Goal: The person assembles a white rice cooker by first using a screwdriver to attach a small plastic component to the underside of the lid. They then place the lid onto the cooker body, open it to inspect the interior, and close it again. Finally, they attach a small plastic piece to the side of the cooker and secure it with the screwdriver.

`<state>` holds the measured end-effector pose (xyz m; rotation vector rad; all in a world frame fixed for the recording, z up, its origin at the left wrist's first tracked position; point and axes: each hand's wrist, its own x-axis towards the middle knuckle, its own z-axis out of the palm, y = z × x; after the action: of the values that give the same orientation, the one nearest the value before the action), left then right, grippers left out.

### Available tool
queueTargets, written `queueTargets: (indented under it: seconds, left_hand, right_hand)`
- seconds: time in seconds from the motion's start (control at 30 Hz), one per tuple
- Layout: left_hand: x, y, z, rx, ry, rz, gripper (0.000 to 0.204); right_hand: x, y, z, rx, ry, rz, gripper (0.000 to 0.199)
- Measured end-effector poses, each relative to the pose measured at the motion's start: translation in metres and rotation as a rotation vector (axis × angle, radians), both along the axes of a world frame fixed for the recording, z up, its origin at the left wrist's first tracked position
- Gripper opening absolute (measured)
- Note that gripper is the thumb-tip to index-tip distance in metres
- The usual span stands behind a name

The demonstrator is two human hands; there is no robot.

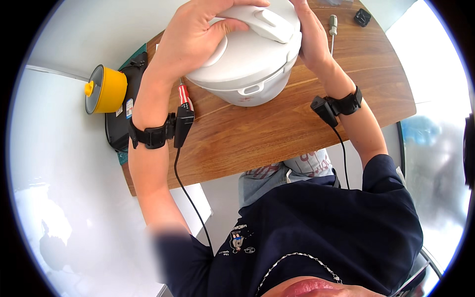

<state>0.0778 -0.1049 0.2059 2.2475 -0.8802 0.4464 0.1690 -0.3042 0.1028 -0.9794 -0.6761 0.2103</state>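
Observation:
A white rice cooker (242,64) stands on the wooden table (257,141), its top cut off by the upper edge of the head view. My left hand (190,37) reaches over the lid, with thumb and fingers closed about the near left end of its raised handle (269,24). Against the cooker's right side lies my right hand (312,39); its fingers run out of the picture, so their grip does not show. A small loop-shaped catch (251,89) juts from the cooker's front.
Left of the cooker lies a tool with a red-and-white striped handle (185,97). A yellow pot (111,91) rests by a black case (115,131) on a green mat (122,158). At the far right are a screwdriver (333,25) and a small black object (362,18). Cables trail from both wrist straps.

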Motion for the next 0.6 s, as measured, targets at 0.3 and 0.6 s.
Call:
queueTargets:
  seconds: [0.3,0.6]
  left_hand:
    - [-0.024,0.013,0.014,0.09,0.063,0.161,0.06]
    - [-0.082,0.059,-0.065,-0.169,-0.221,0.31,0.12]
  right_hand:
    - [-0.003,-0.001,-0.008,-0.006,0.032,0.005,0.062]
    - [0.038,-0.024,-0.041,-0.281,-0.031,-0.347,0.042]
